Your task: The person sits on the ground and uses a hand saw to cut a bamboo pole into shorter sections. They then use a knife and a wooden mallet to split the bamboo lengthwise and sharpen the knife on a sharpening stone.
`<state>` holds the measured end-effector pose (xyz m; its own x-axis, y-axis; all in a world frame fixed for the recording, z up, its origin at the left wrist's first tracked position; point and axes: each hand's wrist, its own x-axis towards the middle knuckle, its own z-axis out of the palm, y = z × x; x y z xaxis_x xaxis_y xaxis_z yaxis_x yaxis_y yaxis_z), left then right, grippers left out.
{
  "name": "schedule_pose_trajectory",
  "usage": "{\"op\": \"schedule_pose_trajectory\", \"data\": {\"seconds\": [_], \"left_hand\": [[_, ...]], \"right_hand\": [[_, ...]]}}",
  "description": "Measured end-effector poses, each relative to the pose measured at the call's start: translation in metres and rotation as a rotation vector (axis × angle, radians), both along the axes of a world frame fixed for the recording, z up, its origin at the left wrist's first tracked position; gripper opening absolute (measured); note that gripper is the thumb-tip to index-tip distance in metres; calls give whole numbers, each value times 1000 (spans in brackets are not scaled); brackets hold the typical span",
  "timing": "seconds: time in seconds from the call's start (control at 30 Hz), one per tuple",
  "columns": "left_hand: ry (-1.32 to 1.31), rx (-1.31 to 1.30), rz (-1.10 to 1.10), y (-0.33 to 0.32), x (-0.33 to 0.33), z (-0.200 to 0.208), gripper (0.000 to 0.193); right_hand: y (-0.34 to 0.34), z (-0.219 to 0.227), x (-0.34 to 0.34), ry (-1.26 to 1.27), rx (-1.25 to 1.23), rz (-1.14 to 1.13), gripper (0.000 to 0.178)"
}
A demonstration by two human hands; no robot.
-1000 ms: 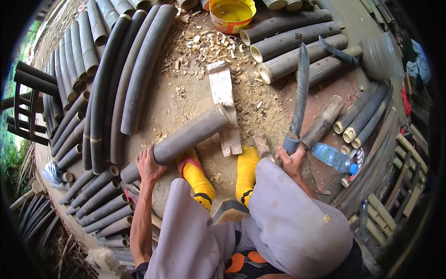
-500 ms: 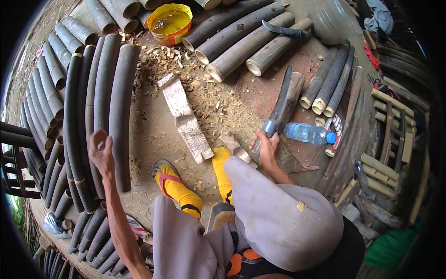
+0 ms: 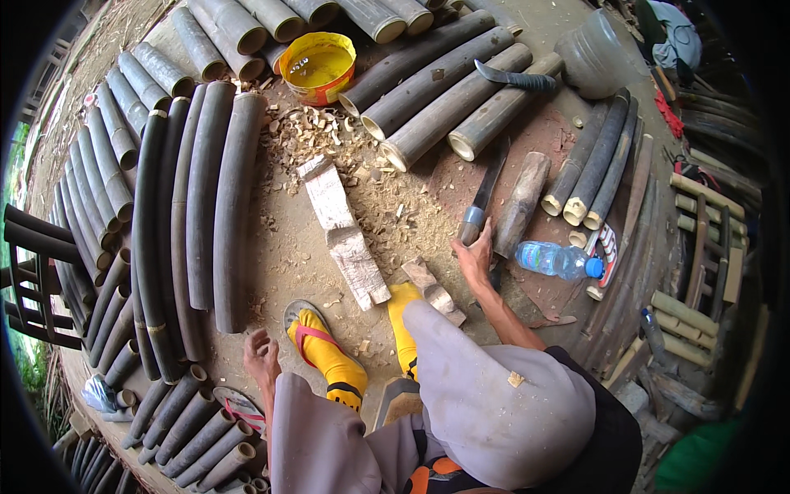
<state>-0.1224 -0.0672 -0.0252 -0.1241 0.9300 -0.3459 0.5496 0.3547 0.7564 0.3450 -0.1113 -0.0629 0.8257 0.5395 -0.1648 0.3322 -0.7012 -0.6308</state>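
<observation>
My right hand [image 3: 475, 262] grips the handle of a machete [image 3: 492, 183]. A grey collar joins handle and blade, and the dark blade points away toward the cut bamboo ends. Just right of that hand lies a short, thick wooden stick [image 3: 523, 193]. Low on the left, my left hand [image 3: 262, 359] hovers by my knee with loosely curled fingers and nothing visible in it. It is close to the lower end of a long dark bamboo piece [image 3: 236, 214], apart from it. A notched pale wood block [image 3: 344, 235] lies on the ground in front of my feet.
Rows of bamboo lengths [image 3: 206, 198] line the left. Beyond are a yellow bucket [image 3: 318, 70] of liquid and a curved knife [image 3: 518, 78] on bamboo. A water bottle [image 3: 553, 259] lies at right. A smaller notched block [image 3: 432, 288] is near my foot. Shavings [image 3: 313, 123] cover the ground.
My left hand has left the bamboo pieces and come back down toward my knee. The machete has moved forward and left in my right hand, away from the wooden stick. The view has shifted slightly.
</observation>
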Motion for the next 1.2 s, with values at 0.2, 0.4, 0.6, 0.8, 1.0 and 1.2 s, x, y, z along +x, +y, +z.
{"op": "schedule_pose_trajectory", "data": {"seconds": [0.2, 0.4, 0.6, 0.8, 1.0, 1.2], "left_hand": [[33, -88, 102, -34, -19, -11, 36], [1, -108, 125, -31, 4, -16, 34], [-95, -130, 151, -42, 14, -14, 34], [-121, -141, 266, -73, -20, -25, 36], [-181, -108, 458, -72, -35, -10, 35], [-376, -83, 632, -33, -32, 0, 45]], "right_hand": [[15, 47, -51, 5, 127, 387, 83], [56, 53, -144, 85, -252, 878, 100], [78, 24, -162, 173, -11, 829, 106], [91, 82, -102, 267, 64, 1079, 98], [96, 112, -78, 166, -101, 1577, 91], [128, 71, -94, -522, -39, 1474, 65]]}}
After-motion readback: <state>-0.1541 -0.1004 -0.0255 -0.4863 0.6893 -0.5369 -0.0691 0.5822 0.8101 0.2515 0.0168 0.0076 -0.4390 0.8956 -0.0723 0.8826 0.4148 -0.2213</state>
